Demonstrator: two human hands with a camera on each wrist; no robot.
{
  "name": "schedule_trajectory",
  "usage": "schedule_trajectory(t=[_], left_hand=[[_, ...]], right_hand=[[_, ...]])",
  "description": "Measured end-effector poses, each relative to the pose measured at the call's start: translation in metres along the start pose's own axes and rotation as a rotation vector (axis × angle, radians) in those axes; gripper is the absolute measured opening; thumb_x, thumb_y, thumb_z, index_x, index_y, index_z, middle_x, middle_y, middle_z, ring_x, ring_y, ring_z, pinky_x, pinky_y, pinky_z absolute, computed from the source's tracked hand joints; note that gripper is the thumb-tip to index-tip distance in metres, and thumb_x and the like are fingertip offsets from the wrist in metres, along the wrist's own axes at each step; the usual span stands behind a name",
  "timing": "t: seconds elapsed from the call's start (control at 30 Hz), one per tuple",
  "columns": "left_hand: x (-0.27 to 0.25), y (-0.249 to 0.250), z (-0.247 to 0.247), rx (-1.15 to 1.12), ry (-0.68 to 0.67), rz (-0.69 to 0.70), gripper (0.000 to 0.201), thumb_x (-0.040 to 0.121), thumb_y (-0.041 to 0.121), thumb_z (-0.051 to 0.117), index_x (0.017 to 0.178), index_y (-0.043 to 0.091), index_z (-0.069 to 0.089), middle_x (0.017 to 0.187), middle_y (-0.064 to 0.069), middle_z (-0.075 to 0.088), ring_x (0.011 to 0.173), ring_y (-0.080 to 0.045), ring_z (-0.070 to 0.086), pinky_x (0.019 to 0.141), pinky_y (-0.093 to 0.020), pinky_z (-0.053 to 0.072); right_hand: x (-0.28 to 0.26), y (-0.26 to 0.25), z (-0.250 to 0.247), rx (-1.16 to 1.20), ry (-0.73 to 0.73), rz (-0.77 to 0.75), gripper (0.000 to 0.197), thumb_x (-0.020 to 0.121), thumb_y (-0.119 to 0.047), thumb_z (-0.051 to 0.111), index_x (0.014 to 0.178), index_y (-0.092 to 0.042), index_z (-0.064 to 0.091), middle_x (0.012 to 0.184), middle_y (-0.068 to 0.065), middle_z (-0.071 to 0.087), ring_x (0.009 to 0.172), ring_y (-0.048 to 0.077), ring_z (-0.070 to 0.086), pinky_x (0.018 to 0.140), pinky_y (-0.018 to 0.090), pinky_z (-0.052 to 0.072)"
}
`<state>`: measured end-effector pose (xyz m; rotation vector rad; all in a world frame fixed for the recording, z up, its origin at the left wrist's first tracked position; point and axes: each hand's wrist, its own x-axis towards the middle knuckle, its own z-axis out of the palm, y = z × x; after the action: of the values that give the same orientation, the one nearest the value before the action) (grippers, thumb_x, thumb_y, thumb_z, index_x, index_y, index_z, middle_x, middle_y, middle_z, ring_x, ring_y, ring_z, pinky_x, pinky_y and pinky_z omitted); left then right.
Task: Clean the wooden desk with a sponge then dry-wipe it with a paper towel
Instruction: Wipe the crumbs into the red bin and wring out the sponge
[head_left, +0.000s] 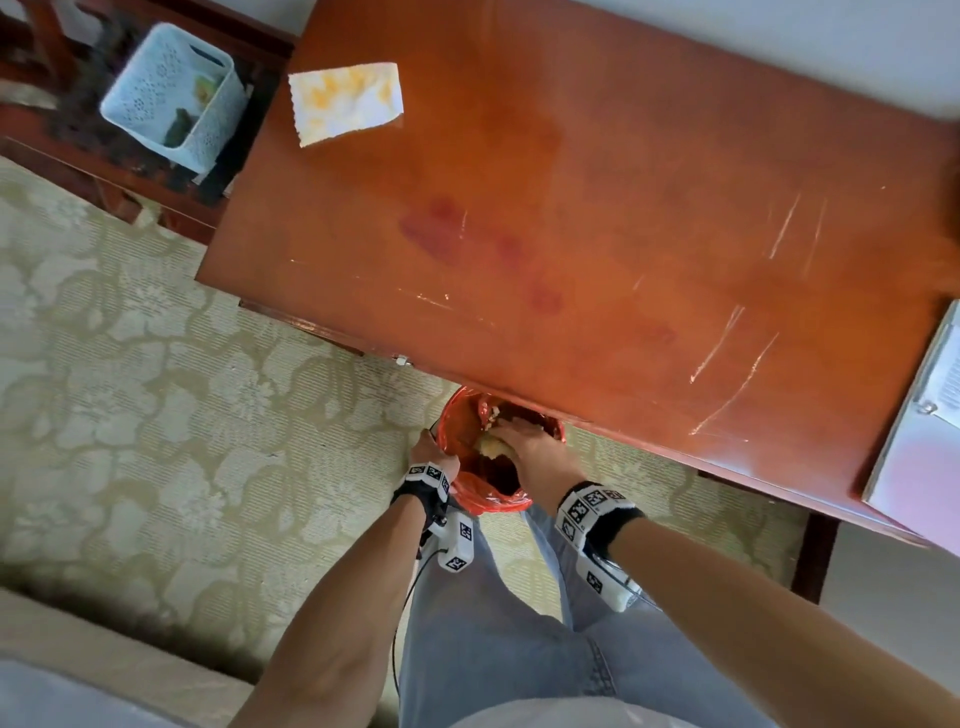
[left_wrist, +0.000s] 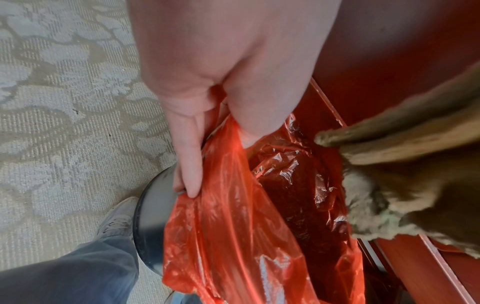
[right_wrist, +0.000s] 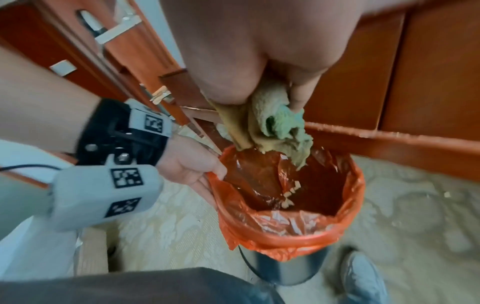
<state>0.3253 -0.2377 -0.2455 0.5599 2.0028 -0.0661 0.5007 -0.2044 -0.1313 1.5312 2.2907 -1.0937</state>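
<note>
The wooden desk shows reddish smears and pale streaks. A yellow-stained paper towel lies flat at its far left corner. Below the desk's front edge stands a metal bin lined with a red plastic bag. My left hand pinches the bag's rim, thumb inside and fingers outside. Over the bag's mouth, my right hand grips a crumpled yellow-green wad. I cannot tell whether it is a sponge or soiled paper.
A pale blue perforated basket sits on a dark side table left of the desk. A white folder with papers lies on the desk's right end. Small crumbs lie in the bag. My legs and shoes stand on patterned carpet beside the bin.
</note>
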Motion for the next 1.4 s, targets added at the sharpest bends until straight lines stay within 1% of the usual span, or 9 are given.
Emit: schedule_trajectory(t=[0.13,0.3,0.47,0.67,0.83,1.0,1.13,1.23,1.4], left_hand=[[-0.013,-0.012,-0.012,-0.023,0.061,0.017,0.027,0.086,0.008,0.06,0.111,0.01,0.052,0.1,-0.009,0.066,0.09,-0.031,0.066,0.081,-0.039,0.058],[-0.026,-0.026,-0.023,-0.071,0.097,0.019,0.027,0.089,0.008,0.061,0.115,0.007,0.055,0.104,-0.011,0.067,0.094,-0.029,0.065,0.083,-0.035,0.052],[-0.031,-0.043,-0.031,-0.111,0.09,-0.005,0.024,0.09,0.001,0.055,0.113,0.007,0.053,0.089,-0.005,0.057,0.085,-0.025,0.058,0.076,-0.029,0.046],[-0.024,-0.062,-0.035,-0.186,0.059,-0.001,0.026,0.084,-0.003,0.056,0.107,0.009,0.053,0.095,-0.007,0.063,0.085,-0.027,0.063,0.077,-0.031,0.054],[-0.016,-0.073,-0.041,-0.246,0.03,0.003,0.031,0.08,-0.008,0.057,0.107,0.008,0.055,0.102,-0.013,0.067,0.093,-0.033,0.07,0.079,-0.047,0.062],[-0.003,-0.086,-0.052,-0.197,0.02,0.001,0.041,0.083,-0.003,0.057,0.123,0.007,0.053,0.108,-0.011,0.067,0.094,-0.028,0.067,0.077,-0.031,0.056],[0.027,-0.094,-0.062,-0.159,0.021,-0.011,0.037,0.084,0.001,0.057,0.12,0.008,0.053,0.105,-0.012,0.068,0.083,-0.026,0.063,0.07,-0.029,0.05],[0.057,-0.102,-0.066,-0.141,0.031,-0.029,0.037,0.085,0.002,0.057,0.12,0.008,0.052,0.106,-0.012,0.066,0.083,-0.026,0.059,0.071,-0.03,0.049],[0.122,-0.119,-0.057,-0.155,0.103,-0.026,0.034,0.086,0.001,0.058,0.119,0.006,0.052,0.107,-0.016,0.066,0.086,-0.032,0.062,0.073,-0.034,0.052]], right_hand=[[0.015,0.001,0.024,-0.037,-0.081,0.066,0.061,0.096,-0.006,0.043,0.139,-0.049,0.036,0.12,-0.013,0.06,0.092,0.022,0.069,0.075,0.034,0.058],[0.032,-0.001,0.039,0.071,-0.049,0.191,0.049,0.096,-0.008,0.044,0.131,-0.042,0.048,0.101,-0.005,0.071,0.088,0.021,0.07,0.076,0.036,0.058],[0.044,-0.006,0.053,0.105,-0.096,0.2,0.05,0.1,-0.008,0.041,0.137,-0.041,0.046,0.108,-0.007,0.071,0.084,0.013,0.07,0.073,0.034,0.06],[0.061,-0.001,0.088,0.171,-0.156,0.265,0.046,0.091,-0.016,0.056,0.13,-0.041,0.055,0.125,0.0,0.067,0.111,0.024,0.065,0.096,0.04,0.054],[0.067,-0.02,0.085,0.218,-0.14,0.4,0.042,0.1,-0.011,0.044,0.139,-0.024,0.053,0.104,0.007,0.068,0.089,0.027,0.069,0.078,0.031,0.058],[0.073,-0.032,0.087,0.373,-0.139,0.523,0.043,0.103,-0.03,0.047,0.145,-0.021,0.046,0.126,0.008,0.062,0.108,0.027,0.062,0.093,0.031,0.05],[0.088,-0.041,0.092,0.561,-0.11,0.615,0.046,0.101,-0.039,0.051,0.143,-0.021,0.049,0.105,0.004,0.061,0.087,0.018,0.057,0.077,0.023,0.043],[0.105,-0.047,0.1,0.758,-0.097,0.65,0.051,0.097,-0.043,0.055,0.142,-0.021,0.049,0.094,0.008,0.069,0.08,0.024,0.067,0.074,0.032,0.056],[0.153,-0.06,0.112,0.923,-0.124,0.561,0.041,0.091,-0.049,0.061,0.128,-0.03,0.059,0.111,0.004,0.071,0.099,0.026,0.069,0.074,0.047,0.061]])
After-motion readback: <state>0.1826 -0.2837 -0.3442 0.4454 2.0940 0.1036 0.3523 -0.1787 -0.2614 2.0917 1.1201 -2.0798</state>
